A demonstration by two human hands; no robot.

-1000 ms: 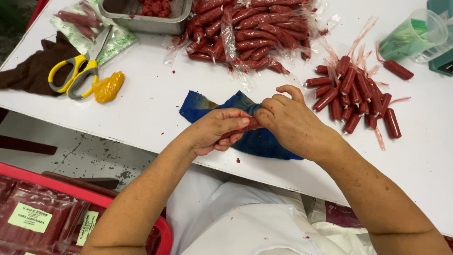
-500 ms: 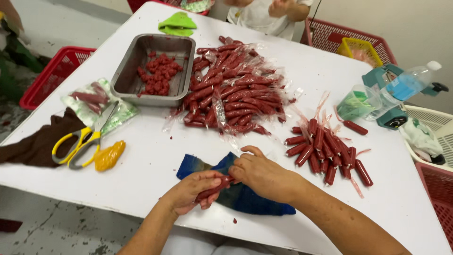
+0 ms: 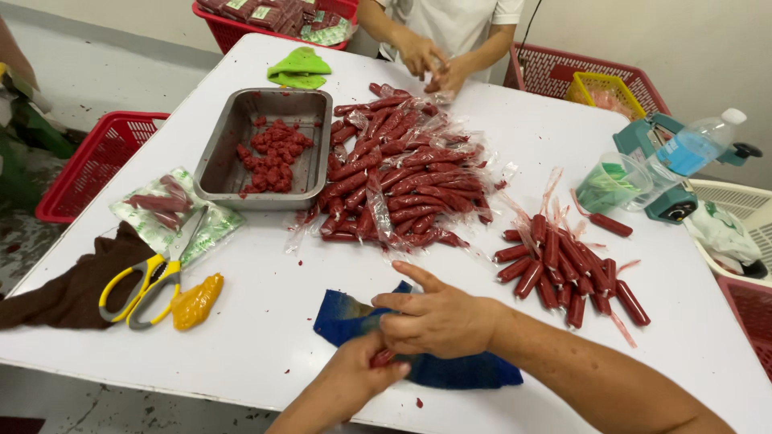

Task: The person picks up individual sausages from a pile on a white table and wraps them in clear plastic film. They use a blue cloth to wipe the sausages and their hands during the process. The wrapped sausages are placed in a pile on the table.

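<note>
Both hands work one red sausage over a blue cloth at the near edge of the table.

The left hand [image 3: 366, 378] is closed around a red sausage [image 3: 382, 358], of which only a short piece shows. The right hand [image 3: 438, 321] lies over it, fingers curled together at the sausage's end and forefinger stretched out. All this sits above the blue cloth [image 3: 450, 371] on the white table [image 3: 265, 337]. A firm left grip seems best, so the right fingers can pull cleanly; working over the cloth should catch scraps. Peeled sausages [image 3: 563, 273] lie to the right, a wrapped pile [image 3: 394, 185] and metal tray [image 3: 241, 137] beyond.
</note>
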